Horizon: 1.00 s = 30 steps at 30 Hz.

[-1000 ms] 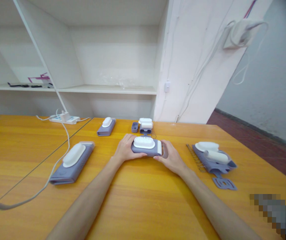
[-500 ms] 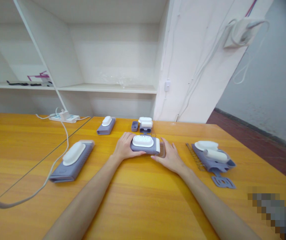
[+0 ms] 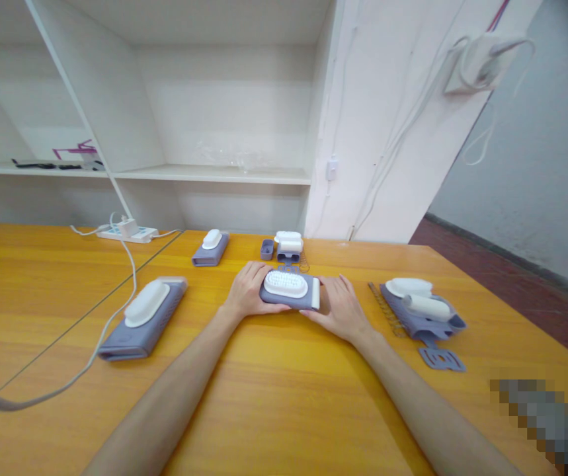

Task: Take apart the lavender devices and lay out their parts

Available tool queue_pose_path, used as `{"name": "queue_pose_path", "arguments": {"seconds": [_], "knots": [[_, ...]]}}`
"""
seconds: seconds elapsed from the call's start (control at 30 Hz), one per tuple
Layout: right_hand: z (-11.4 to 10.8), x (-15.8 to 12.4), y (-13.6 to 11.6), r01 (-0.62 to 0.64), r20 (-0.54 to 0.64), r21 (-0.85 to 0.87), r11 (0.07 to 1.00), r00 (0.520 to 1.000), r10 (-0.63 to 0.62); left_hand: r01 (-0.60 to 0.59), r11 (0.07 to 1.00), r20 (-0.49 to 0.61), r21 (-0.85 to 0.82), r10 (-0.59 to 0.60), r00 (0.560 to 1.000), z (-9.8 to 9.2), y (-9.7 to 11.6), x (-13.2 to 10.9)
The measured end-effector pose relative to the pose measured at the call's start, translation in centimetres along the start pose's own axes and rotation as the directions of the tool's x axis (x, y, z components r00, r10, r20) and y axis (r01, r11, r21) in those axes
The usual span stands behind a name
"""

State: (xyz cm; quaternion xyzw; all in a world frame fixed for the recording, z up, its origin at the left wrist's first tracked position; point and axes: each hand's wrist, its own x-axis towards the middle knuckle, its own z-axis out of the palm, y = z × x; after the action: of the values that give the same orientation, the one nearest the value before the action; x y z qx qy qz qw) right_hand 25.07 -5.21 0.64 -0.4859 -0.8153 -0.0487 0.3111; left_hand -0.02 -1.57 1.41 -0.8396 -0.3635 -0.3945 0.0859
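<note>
Near the middle of the table I hold a grey-purple cleaning brush [image 3: 288, 299], with a white oval bristle pad [image 3: 286, 284] on top and a white strip [image 3: 316, 293] at its right end. My left hand [image 3: 248, 291] is closed around the left end, thumb along the near side. At the opposite end, my right hand [image 3: 340, 307] has its fingers behind and its thumb at the near lower corner. What lies inside the right-hand grip is partly hidden. Just behind the brush, a flat grey slotted piece [image 3: 288, 268] shows in part.
Similar brushes stand left [image 3: 142, 320] and back left [image 3: 211, 248]. An opened set with a white roller [image 3: 428, 307] lies right, beside a brown coil [image 3: 385, 309]. Another opened set [image 3: 289, 246] and small grey cup [image 3: 266, 249] stand behind. A cable [image 3: 108, 324] crosses from a power strip [image 3: 127, 231].
My right hand has moved slightly left, up to the brush's end. The clear piece seen between that hand and the brush no longer shows. The brush is tipped a little more toward me.
</note>
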Motion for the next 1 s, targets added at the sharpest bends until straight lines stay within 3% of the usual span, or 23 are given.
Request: {"name": "queue_pose_path", "arguments": {"seconds": [0.4,0.67,1.0], "knots": [[-1.1,0.0,-1.0,0.046,-0.049,-0.032,0.998,0.998,-0.047,-0.027,0.999,-0.028,-0.039,0.026,0.999,0.0,-0.2,-0.4],[-1.0,0.1,-0.9,-0.011,-0.033,-0.016,1.0,0.999,0.01,0.008,0.999,-0.004,-0.042,-0.008,1.0,0.1,-0.2,-0.4],[-1.1,0.8,-1.9,0.032,-0.04,-0.252,0.967,0.998,-0.043,-0.017,0.999,-0.051,-0.027,0.016,0.999,0.2,-0.2,-0.2]]}}
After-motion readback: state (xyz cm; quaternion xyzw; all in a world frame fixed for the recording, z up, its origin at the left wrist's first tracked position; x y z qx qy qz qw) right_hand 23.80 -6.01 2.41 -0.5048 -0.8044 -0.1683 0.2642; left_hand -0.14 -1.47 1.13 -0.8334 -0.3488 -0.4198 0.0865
